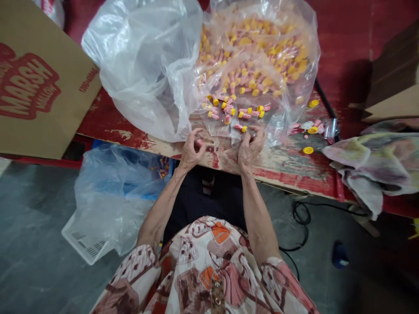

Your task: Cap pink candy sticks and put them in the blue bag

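Note:
At the table's front edge, my left hand (192, 151) is closed, its thumb and fingers pinching a small pink-and-white tube (199, 142). My right hand (250, 147) also has its thumb and index finger pressed together at the mouth of a clear plastic bag (278, 126); what lies between them is too small to make out. Just ahead of that hand lies a pink tube with a yellow cap (241, 127). Several more yellow-capped tubes (245, 115) are spread on the bag's opening, and a large heap of them (258, 56) fills the bag behind.
A whitish plastic bag (140, 65) stands left of the heap. Further left is a cardboard box (42, 96). On the right lie loose yellow caps (308, 150), pink scraps (296, 128) and a stained cloth (376, 157). Below left stands a bag-lined crate (88, 242); a black cable (303, 218) crosses the floor.

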Motion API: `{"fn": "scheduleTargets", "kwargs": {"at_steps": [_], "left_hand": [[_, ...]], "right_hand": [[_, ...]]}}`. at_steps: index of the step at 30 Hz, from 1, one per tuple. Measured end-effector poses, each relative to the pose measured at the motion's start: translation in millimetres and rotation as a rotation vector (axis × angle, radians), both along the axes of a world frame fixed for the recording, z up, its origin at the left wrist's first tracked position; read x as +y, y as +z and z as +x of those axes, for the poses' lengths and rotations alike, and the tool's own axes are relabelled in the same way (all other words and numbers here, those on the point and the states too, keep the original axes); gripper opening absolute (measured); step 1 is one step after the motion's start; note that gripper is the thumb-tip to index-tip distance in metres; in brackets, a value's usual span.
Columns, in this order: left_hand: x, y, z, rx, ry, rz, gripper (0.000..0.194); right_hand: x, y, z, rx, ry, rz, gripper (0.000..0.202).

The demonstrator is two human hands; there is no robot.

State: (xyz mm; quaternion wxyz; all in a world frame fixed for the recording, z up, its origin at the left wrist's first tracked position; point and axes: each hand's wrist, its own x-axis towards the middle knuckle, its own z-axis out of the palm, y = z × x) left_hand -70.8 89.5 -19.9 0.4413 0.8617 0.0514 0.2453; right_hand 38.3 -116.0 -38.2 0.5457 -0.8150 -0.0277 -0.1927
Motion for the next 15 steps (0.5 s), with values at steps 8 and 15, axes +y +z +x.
{"fn": "scheduleTargets", "kwargs": {"at_steps": [8, 15], "left_hand": [[4, 10.5, -14, 0.07, -0.024, -0.082, 0.039], [23, 29.9, -8, 0.229, -0.145, 0.197, 0.034]], "right_hand": [[2, 9.2, -5, 0.015, 0.007, -0.009, 0.023], [7, 24.0, -9, 0.045, 0.021, 0.129, 0.019]]}}
